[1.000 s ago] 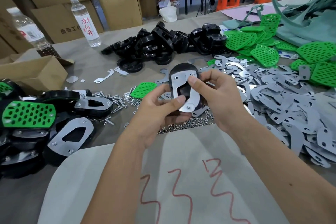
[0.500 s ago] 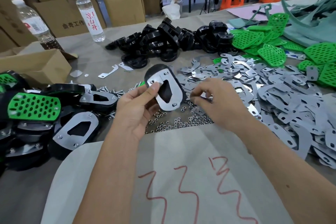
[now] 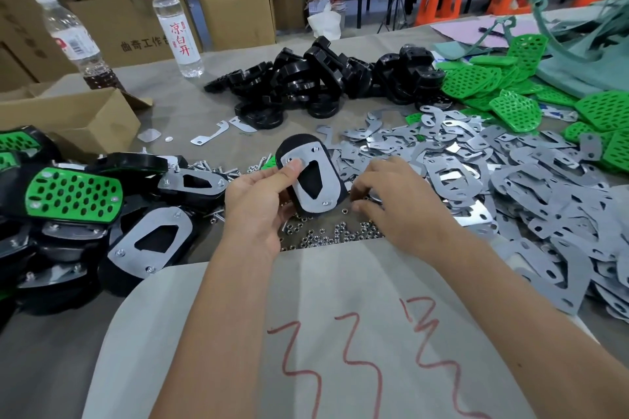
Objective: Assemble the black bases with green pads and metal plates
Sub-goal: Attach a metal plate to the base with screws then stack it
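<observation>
Head view: my left hand (image 3: 258,201) grips a black base (image 3: 335,180) with a metal plate (image 3: 311,177) at centre, thumb pressed on the plate. At 3 o'clock my right hand (image 3: 405,211) reaches curled fingers into the nuts (image 3: 326,236) on the bench (image 3: 190,112), grasp unclear; black bases (image 3: 320,82) heap at 12 o'clock.
</observation>
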A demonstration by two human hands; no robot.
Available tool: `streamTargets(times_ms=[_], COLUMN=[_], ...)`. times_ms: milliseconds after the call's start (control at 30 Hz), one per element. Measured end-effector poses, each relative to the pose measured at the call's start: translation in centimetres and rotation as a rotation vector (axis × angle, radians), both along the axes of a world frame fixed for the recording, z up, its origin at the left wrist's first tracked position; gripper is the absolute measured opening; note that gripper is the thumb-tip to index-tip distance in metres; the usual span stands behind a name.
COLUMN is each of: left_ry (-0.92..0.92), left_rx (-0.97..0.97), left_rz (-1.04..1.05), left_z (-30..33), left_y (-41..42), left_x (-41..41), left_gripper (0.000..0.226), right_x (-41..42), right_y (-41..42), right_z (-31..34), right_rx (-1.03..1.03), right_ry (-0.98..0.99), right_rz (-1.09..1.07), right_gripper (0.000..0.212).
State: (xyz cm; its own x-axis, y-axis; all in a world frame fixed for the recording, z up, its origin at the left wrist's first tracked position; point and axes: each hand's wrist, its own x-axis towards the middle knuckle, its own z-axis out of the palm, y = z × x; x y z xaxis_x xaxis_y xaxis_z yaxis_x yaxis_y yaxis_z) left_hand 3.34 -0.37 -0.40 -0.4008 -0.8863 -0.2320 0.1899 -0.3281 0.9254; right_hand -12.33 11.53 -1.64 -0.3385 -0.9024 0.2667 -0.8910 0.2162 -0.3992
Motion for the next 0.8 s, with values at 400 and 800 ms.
streamTargets(times_ms=[400,800], left_ry=[-0.087,-0.089], left_rx=[-0.079,-0.178], left_rz=[-0.151,-0.171], left_z=[0.0,-0.4], left_y=[2.3,2.9], left_x=[-1.8,-2.2], left_gripper=[0.018,0.025], right_x=[0.3,0.4], right_y=[0.0,-0.3], right_z=[0.4,-0.1], right_rx=[-0.572,-0.619], right_ry=[-0.255,-0.219], right_rz=[-0.038,0.008], right_gripper=[0.004,0.006])
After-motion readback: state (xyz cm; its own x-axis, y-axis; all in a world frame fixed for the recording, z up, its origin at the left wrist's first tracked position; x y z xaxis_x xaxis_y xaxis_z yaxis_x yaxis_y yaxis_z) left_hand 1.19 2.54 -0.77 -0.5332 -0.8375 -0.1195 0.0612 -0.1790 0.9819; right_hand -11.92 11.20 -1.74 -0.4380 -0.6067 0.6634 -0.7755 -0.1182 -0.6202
